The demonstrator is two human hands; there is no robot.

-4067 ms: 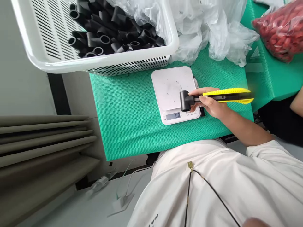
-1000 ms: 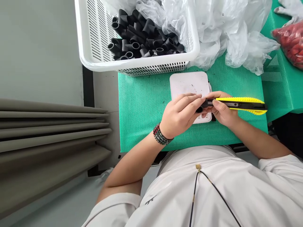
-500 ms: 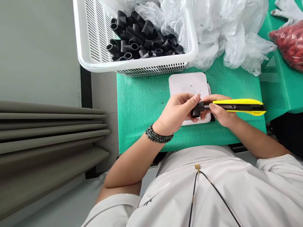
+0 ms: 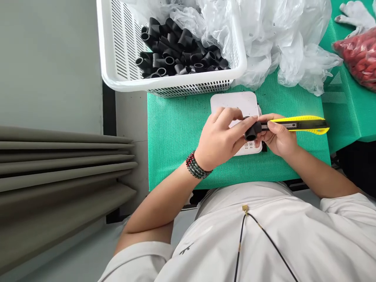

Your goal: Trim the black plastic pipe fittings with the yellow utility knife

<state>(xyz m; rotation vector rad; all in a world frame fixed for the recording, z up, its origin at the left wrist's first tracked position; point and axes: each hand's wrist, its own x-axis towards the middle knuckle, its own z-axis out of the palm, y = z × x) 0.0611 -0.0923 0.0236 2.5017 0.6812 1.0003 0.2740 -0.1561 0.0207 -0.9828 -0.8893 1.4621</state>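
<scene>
My left hand (image 4: 221,135) grips a black tee-shaped pipe fitting (image 4: 251,132) between thumb and fingers, with one round opening turned toward me. Closed around a yellow and black utility knife (image 4: 299,124), my right hand (image 4: 280,137) has its thumb lying along the tool near the front. The knife's front end meets the right side of the fitting; the blade tip itself is hidden there. Both hands hover over a white digital scale (image 4: 233,101), whose lower edge shows printed button marks. Dark specks lie on the scale's top.
A white slotted basket (image 4: 176,84) at the back holds many black fittings (image 4: 167,47). Clear plastic bags (image 4: 282,43) spill over beside it. A bag of red parts (image 4: 358,58) and a white glove (image 4: 357,15) lie at the far right. Green mesh (image 4: 176,145) covers the table.
My left hand has turned, and the fitting has shifted slightly right with its opening angled more toward me. The knife's handle has tipped up a little. The basket appears slightly shifted with the view.
</scene>
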